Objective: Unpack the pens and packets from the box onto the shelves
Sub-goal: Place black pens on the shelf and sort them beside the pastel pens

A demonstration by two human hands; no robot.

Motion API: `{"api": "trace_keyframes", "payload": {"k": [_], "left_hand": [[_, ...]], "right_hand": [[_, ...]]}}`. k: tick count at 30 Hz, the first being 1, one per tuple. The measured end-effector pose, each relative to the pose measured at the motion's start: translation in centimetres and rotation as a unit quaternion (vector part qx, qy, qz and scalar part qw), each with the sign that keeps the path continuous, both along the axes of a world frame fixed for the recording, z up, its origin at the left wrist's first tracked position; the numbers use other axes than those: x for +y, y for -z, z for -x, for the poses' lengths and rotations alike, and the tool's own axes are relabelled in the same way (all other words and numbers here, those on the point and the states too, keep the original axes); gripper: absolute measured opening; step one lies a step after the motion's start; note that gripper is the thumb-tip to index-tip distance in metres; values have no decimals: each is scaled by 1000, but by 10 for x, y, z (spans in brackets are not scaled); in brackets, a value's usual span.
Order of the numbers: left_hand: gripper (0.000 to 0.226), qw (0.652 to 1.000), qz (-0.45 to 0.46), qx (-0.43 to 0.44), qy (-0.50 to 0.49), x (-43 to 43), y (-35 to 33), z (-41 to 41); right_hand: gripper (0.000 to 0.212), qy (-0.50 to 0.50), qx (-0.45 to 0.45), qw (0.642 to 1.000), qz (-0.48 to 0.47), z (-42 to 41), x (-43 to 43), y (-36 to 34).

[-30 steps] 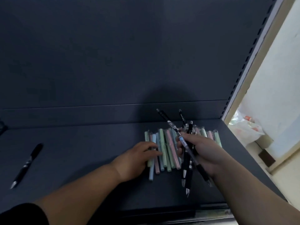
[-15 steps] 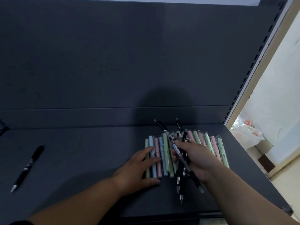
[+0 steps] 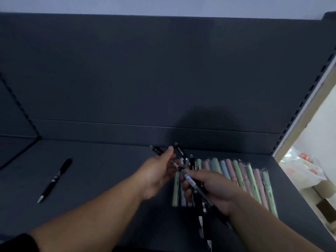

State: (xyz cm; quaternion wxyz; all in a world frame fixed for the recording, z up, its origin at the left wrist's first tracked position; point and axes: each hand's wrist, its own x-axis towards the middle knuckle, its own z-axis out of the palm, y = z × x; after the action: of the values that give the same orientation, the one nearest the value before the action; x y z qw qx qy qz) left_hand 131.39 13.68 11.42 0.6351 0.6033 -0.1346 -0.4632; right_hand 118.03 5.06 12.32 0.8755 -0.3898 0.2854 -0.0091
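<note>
Left hand [image 3: 157,172]: held just above the shelf [image 3: 109,179]; thumb and fingers are closed in a pinch on the upper part of the labelled pen [image 3: 156,149], though the grip is blurred.
Right hand [image 3: 215,190]: fingers are curled around a bunch of black pens [image 3: 193,163], which is held over the left end of the pastel row with tips pointed toward the shelf's front edge.
Labelled pen: crossed diagonally over the bunch; its lower part is taken into the right hand's grip.
Pastel pens [image 3: 236,176]: laid side by side in a row on the right part of the shelf, partly hidden by both hands.
Single pen [image 3: 54,180]: black, laid alone on the left of the shelf, well apart from the row, tip toward the front.
Back panel [image 3: 145,70]: dark; a shadow is cast on it above the hands.
Plastic bag [image 3: 305,169]: seen beyond the shelf's right side.
</note>
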Motion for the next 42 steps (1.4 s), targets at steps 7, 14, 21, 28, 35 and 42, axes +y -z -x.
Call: {"api": "trace_keyframes", "payload": {"k": [7, 14, 21, 28, 35, 42], "left_hand": [[19, 995, -34, 80, -47, 29, -19, -37], [20, 971, 9, 90, -222, 65, -9, -106], [14, 970, -25, 46, -238, 132, -6, -185], [10, 967, -230, -106, -30, 210, -16, -260], [8, 919, -318, -219, 81, 224, 10, -271], [67, 802, -357, -468, 100, 231, 29, -264]], "right_hand": [[19, -90, -10, 986, -142, -55, 27, 6], [60, -85, 60, 978, -183, -116, 53, 12], [59, -9, 94, 989, -114, -179, 84, 19], [20, -26, 88, 995, -34, -229, 123, 22], [17, 72, 99, 992, 23, -260, 152, 32], [6, 109, 104, 988, 22, -267, 163, 36]]}}
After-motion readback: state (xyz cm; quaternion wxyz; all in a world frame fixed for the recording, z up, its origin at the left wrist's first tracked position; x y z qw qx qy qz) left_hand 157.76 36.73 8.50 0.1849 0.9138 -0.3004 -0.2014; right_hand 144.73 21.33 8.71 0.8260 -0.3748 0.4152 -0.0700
